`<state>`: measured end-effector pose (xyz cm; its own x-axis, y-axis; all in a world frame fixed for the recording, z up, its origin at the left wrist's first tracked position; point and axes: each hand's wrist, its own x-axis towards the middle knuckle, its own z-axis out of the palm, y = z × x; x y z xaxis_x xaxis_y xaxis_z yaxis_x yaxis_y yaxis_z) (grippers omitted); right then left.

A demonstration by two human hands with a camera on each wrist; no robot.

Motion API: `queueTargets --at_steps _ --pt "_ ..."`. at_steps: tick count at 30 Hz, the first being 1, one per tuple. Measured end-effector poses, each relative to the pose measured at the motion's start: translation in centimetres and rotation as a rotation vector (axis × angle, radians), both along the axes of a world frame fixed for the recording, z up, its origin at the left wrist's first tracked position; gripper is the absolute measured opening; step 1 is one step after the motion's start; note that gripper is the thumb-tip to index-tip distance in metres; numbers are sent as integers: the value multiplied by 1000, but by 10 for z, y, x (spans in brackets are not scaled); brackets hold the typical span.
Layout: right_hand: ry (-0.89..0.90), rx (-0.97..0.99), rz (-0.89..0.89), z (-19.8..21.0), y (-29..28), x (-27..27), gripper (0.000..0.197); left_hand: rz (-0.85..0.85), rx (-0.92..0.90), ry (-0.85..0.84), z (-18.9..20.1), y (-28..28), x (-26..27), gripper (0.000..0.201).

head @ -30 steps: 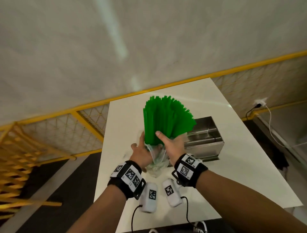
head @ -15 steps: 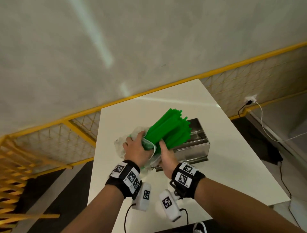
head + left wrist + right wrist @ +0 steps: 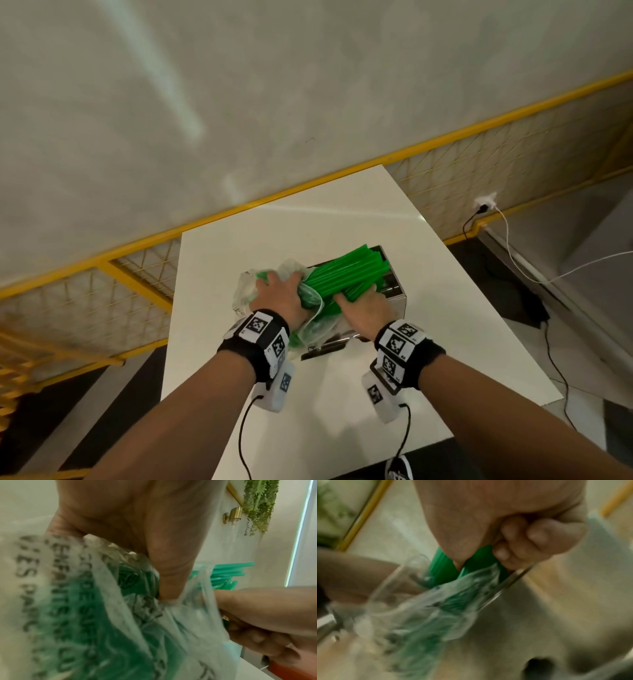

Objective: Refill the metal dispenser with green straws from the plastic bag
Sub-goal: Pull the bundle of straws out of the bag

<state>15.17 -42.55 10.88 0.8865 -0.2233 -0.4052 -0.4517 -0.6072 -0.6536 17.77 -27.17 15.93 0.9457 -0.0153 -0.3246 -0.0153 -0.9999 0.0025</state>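
Note:
A thick bundle of green straws (image 3: pixel 346 274) lies almost flat across the open top of the metal dispenser (image 3: pixel 394 294), its near end still inside the clear printed plastic bag (image 3: pixel 250 287). My left hand (image 3: pixel 279 294) grips the crumpled bag (image 3: pixel 106 615) at the bundle's left end. My right hand (image 3: pixel 364 305) is curled round the green straws (image 3: pixel 471 563) near the bag's mouth, over the dispenser's front. The far straw tips (image 3: pixel 229 574) stick out past the bag. The dispenser's inside is hidden by the bundle.
The dispenser stands on a white table (image 3: pixel 342 394) against a grey wall with a yellow rail (image 3: pixel 342 178). A wall socket with cables (image 3: pixel 484 205) is at the right. Dark floor lies on both sides of the table.
The straw bundle has tipped from upright and fanned out to nearly flat over the dispenser. Both hands went forward and down with it, and the bag slid back toward the left hand.

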Motion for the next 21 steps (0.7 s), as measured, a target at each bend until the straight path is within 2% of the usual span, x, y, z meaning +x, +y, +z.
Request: queueTargets --at_steps 2,4,6,8,9,11,13,15,19,21 --pt "-5 -219 108 5 -9 2 73 -26 14 41 1 -2 5 76" --pt "-3 -298 194 11 -14 8 69 -27 -41 101 2 -2 10 84" --pt "11 -339 233 17 -16 13 61 -6 -208 133 5 2 12 91" --pt "24 -390 248 17 -16 15 55 -10 -444 133 7 8 9 84" --pt "31 -418 249 14 -17 15 51 -43 -492 134 7 10 5 77" --pt "22 -436 252 10 -18 14 47 -138 -362 152 4 13 -3 75" --pt "-13 -451 271 7 -18 14 48 -208 -149 153 0 13 -10 94" --pt "-33 -421 315 4 -19 16 53 -228 -42 113 -4 10 -13 103" --pt "-65 -280 540 4 -28 15 57 -232 56 23 -9 6 -11 96" --pt "-156 -289 602 13 -35 10 50 -237 92 0 -10 6 -11 92"
